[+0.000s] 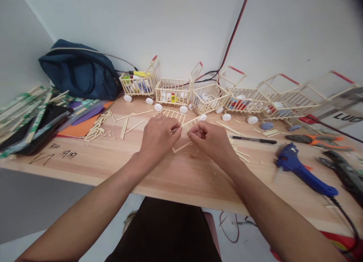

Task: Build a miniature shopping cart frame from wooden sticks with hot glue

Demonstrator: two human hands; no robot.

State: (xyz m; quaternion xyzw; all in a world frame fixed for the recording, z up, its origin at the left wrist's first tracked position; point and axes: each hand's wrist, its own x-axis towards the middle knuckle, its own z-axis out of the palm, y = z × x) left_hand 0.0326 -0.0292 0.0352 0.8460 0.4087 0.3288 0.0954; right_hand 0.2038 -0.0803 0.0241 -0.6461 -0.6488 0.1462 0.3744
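Note:
In front of me my left hand [163, 131] is closed, thumb and fingertips pinching one end of a small frame of thin wooden sticks [191, 123]. My right hand [212, 141] is closed at the frame's other side, its fingers curled near the rungs. Part of the frame is hidden by my fingers. Below and between both hands a thin stick [182, 147] slants, its upper end covered by my right hand; I cannot tell whether it joins the frame. Just beyond my left hand lies a ladder-like stick panel [173, 113] on the wooden table [181, 179].
Along the wall stand several small stick-built carts [173, 91] with white wheels. To the left are a blue bag [82, 71], bundled sticks [21, 107] and a pile of cut sticks [98, 126]. A pen [252, 140], blue glue gun [300, 169] and orange-handled pliers [317, 140] lie right.

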